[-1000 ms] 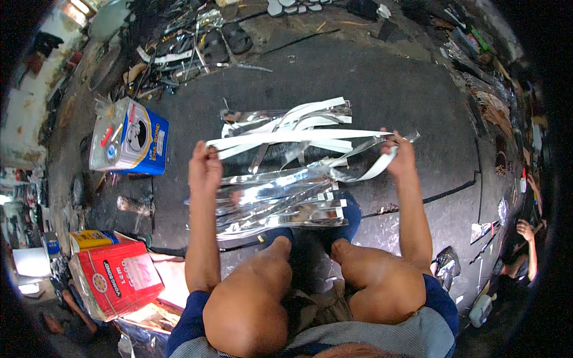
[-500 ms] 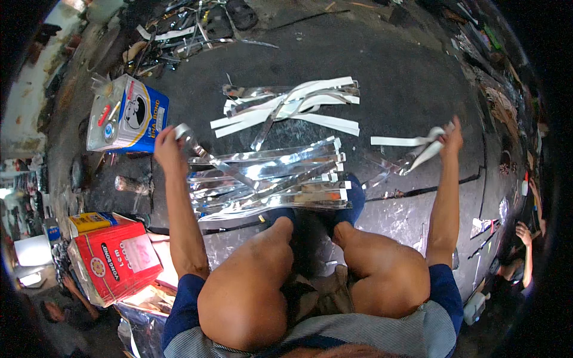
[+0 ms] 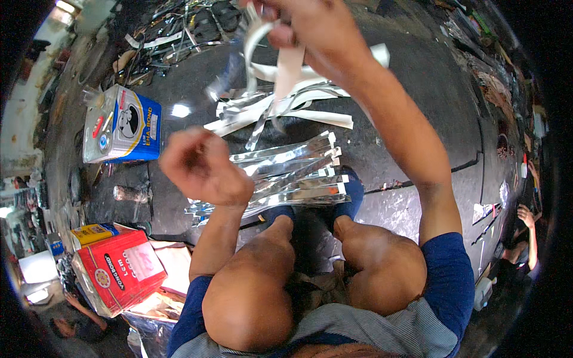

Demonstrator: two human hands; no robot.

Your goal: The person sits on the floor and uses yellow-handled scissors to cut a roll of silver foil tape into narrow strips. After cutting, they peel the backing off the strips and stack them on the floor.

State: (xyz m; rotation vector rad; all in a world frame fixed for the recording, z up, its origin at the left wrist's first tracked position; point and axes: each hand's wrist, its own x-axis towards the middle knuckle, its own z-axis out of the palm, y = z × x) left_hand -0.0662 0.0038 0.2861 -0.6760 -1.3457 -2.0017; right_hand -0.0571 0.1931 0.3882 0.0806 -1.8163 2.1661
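My right hand is raised high at the top middle, its fingers closed on white and shiny strips that dangle and curl from it. My left hand hovers at the left of the nearer pile, curled but smeared by motion, so whether it holds anything is unclear. Below my right hand lies a pile of white strips, partly covered by the dangling ones. Closer to my feet is a pile of shiny silver strips with pale ends; my left hand and forearm hide its left part.
A blue and white square can stands at the left, with a glass jar lying nearer. A red carton sits at lower left. Tangled scrap strips lie at the far left. Another person's hand shows at the right rim.
My right hand has swung from the right up to the top middle with its strips. My left hand has moved right and nearer; the shiny strip it held is no longer seen there.
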